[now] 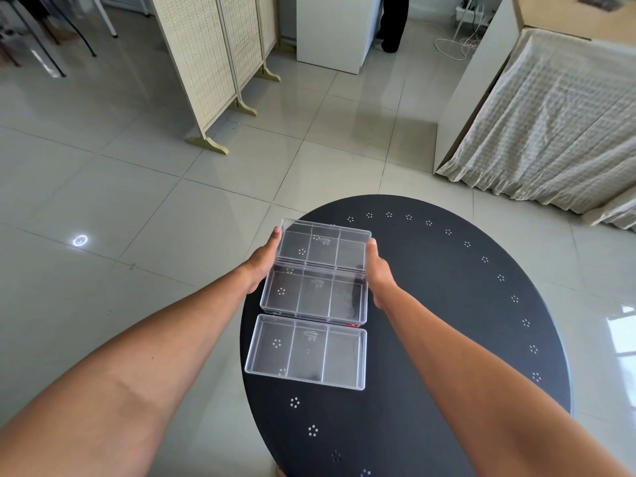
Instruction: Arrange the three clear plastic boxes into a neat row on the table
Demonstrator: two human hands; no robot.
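Note:
Three clear plastic boxes with inner dividers lie in a line running away from me on the left part of a round black table (447,304). The near box (306,351) lies alone. The middle box (315,294) and the far box (323,244) touch end to end. My left hand (263,263) presses flat against the left sides of the far and middle boxes. My right hand (378,270) presses against their right sides. Both hands clamp these boxes between the palms, fingers extended along the far box.
The table's left edge runs close to the boxes. Grey tiled floor surrounds the table. A folding screen (213,63) stands far left, a cloth-covered unit (550,125) far right, and a person's dark-trousered legs (392,22) at the back.

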